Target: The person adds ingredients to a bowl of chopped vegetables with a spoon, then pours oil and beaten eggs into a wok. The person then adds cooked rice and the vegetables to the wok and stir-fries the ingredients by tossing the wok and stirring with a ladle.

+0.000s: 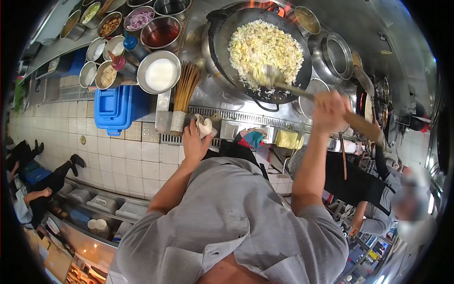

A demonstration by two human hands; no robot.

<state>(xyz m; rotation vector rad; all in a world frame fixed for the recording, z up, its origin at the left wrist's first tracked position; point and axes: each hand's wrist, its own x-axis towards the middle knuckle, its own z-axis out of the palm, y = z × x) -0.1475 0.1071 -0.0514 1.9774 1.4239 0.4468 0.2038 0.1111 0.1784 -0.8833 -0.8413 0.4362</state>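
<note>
So we've got a wok [223,49] full of rice [279,49] sitting on the stove part of the bench [193,40], over toward the far edge, with flame [265,5] licking up behind its rim. How far along? We'd call it mid-cook. The grains look loose and spread out, with yellowish bits mixed right through, so the combining looks pretty much done to us. What's left is harder to say: the rice is all in the wok apart from a few specks near the rim, and we can't spot any dished up. No idea on seasoning, that just doesn't show.

Now the pose. Our right hand [329,111] is wrapped firmly round the handle of the ladle [297,90], out past the wok's near right rim. That forearm comes almost straight up from the elbow, and the wooden end pokes out beyond the fist. The ladle's head is down in the near part of the rice and pretty blurry.

Our left hand [195,139] is low by the bench's near edge, palm down, fingers on a bunched cloth [205,126]. Can't tell if we're properly gripping it or just resting there. Right beside it is the bamboo brush [188,85], and the pot of white stuff [160,75] sits past that, toward the bench's left end.
</note>
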